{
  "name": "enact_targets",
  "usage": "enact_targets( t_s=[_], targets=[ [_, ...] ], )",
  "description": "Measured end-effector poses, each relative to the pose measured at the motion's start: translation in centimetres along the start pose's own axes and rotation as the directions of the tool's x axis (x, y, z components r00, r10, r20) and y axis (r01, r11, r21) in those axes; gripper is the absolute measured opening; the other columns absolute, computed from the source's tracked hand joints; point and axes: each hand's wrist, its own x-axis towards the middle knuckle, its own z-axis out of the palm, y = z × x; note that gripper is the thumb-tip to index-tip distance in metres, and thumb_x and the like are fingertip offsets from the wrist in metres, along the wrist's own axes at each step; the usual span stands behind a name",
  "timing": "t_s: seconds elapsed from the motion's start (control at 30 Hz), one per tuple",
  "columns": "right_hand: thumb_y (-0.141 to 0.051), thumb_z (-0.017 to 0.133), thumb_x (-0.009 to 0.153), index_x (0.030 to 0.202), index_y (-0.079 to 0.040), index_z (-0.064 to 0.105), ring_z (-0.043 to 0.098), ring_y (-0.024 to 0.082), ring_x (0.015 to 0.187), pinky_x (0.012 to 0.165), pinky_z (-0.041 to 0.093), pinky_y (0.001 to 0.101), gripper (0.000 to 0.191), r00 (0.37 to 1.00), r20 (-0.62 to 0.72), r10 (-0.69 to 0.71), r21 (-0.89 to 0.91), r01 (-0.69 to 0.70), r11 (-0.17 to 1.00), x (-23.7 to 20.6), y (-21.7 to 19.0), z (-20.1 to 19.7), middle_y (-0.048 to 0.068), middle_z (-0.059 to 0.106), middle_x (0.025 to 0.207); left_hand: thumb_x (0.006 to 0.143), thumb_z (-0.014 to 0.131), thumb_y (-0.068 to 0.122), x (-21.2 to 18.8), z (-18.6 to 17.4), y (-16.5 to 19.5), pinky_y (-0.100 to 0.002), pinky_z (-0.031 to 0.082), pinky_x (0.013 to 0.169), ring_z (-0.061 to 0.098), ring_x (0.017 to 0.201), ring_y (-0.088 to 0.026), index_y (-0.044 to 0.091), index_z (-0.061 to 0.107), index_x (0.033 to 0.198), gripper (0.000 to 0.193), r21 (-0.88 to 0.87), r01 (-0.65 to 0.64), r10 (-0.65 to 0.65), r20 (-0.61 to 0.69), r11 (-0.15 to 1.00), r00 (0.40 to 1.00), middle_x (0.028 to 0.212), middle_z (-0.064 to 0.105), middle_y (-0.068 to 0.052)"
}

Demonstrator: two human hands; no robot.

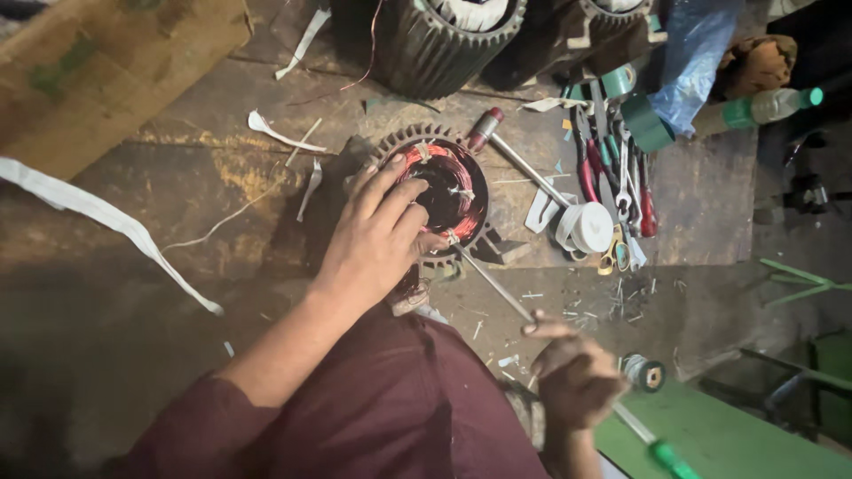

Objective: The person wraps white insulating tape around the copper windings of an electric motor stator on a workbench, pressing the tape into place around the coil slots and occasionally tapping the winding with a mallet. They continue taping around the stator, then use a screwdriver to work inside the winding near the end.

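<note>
Left hand point(377, 235) presses down on the motor stator point(439, 191) at bench centre, while right hand point(572, 377) clenches a long rod point(497, 284) slanting up-left, tip at the copper windings point(469, 208).

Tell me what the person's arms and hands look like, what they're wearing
Both hands are bare: no gloves, rings or watch show on the left hand or the right hand. The left forearm is uncovered up to near the elbow, where a dark maroon sleeve begins, loose and creased. The same maroon cloth covers the lap between the arms. The right wrist runs out of frame, so any sleeve there is unseen.
</note>
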Motion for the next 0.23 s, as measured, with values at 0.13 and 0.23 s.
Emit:
enact_targets(
  t_s=[0.13, 0.23],
  targets=[
    [-0.065, 0.016, 0.11, 0.061, -0.008, 0.041, 0.072, 0.036, 0.068, 0.091, 0.058, 0.0621, 0.079, 0.997, 0.065, 0.035, -0.241, -0.018, 0.97, 4.7, -4.2, 1.5, 0.01, 0.056, 0.062, 0.087, 0.076, 0.033, 0.5, -1.1, 0.7, -0.059, 0.033, 0.118, 0.044, 0.138, -0.037, 0.008, 0.07, 0.105, 0.032, -0.018, -0.031, 0.031, 0.018, 0.999, 0.999, 0.134, 0.06, -0.014],
    [-0.065, 0.015, 0.105, 0.059, -0.009, 0.041, 0.07, 0.033, 0.065, 0.088, 0.06, 0.0637, 0.077, 1.0, 0.018, 0.01, -0.123, -0.007, 0.992, 6.8, -7.3, 5.2, 0.01, 0.057, 0.06, 0.09, 0.074, 0.019, 1.3, -0.7, 1.8, -0.054, 0.035, 0.12, 0.044, 0.14, -0.036, 0.013, 0.071, 0.116, 0.027, -0.042, -0.124, 0.125, 0.027, 0.991, 0.992, 0.141, 0.055, -0.014]
  ],
)
